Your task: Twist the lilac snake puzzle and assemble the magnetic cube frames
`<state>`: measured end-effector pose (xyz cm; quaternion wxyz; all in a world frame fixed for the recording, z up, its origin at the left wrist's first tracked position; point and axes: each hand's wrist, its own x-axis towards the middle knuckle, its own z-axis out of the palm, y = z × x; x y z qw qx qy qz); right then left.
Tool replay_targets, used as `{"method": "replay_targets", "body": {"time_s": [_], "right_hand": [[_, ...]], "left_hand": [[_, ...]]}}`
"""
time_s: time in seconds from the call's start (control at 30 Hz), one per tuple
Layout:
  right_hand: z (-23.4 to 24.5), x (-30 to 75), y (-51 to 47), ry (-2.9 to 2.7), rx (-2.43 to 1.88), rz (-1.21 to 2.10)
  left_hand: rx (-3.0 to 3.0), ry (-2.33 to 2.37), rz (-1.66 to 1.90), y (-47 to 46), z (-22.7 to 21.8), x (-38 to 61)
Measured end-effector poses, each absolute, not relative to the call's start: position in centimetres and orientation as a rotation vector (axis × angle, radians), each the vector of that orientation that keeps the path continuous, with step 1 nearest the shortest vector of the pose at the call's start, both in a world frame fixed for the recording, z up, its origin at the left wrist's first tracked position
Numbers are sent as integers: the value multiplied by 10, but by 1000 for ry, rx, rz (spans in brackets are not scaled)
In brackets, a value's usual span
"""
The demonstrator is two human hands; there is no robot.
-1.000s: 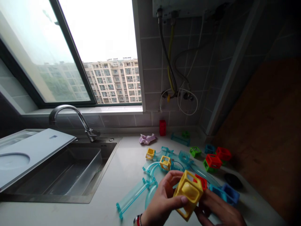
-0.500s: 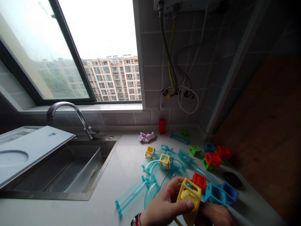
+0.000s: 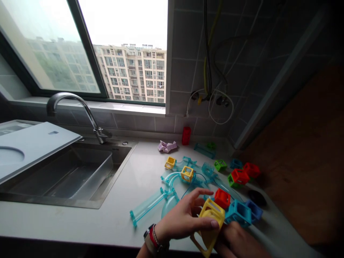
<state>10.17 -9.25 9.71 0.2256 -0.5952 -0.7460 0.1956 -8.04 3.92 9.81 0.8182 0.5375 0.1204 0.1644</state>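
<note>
My left hand (image 3: pixel 185 216) grips the top of a yellow cube-shaped frame piece (image 3: pixel 210 223), thumb across its front face. My right hand (image 3: pixel 236 240) is under and behind the same yellow piece, its fingers mostly hidden. A red cube frame (image 3: pixel 221 198) and a teal cube frame (image 3: pixel 238 212) touch the yellow piece on its far side. Clear teal track pieces (image 3: pixel 150 204) lie on the white counter (image 3: pixel 80 222) just beyond my left hand.
Two small yellow cubes (image 3: pixel 187 173), green, red and blue cubes (image 3: pixel 239 175) lie further back on the right. A pink folded piece (image 3: pixel 167 146) and a red cylinder (image 3: pixel 186 135) stand near the wall. A steel sink (image 3: pixel 67 175) with faucet (image 3: pixel 70 104) is left. A dark object (image 3: pixel 256 197) is right.
The yellow piece has come down toward the counter edge with both hands, and the red and teal cubes now show beside it. The view has tilted downward.
</note>
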Motion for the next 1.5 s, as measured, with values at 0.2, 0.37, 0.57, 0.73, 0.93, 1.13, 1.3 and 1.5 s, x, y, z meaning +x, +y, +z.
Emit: {"method": "replay_targets", "body": {"time_s": [0.2, 0.37, 0.57, 0.73, 0.93, 1.13, 1.3, 1.5], "right_hand": [[129, 75, -81, -2029, -1535, 681], [138, 73, -75, -2099, -1636, 597], [145, 79, -65, -1906, -1605, 866], [123, 88, -37, -1533, -1559, 856], [97, 100, 37, -1395, -1547, 665], [77, 126, 76, -1971, -1582, 515], [53, 136, 87, -2106, -1650, 661], [48, 133, 94, -2060, -1655, 626]], "left_hand": [[1224, 280, 376, 34, 109, -84], [1264, 355, 405, 36, 113, -88], [1021, 300, 491, 49, 94, -87], [798, 430, 697, 62, 81, -85], [707, 448, 685, 68, 71, -83], [680, 492, 726, 69, 60, -77], [662, 464, 737, 70, 58, -74], [668, 530, 762, 69, 54, -70]]}}
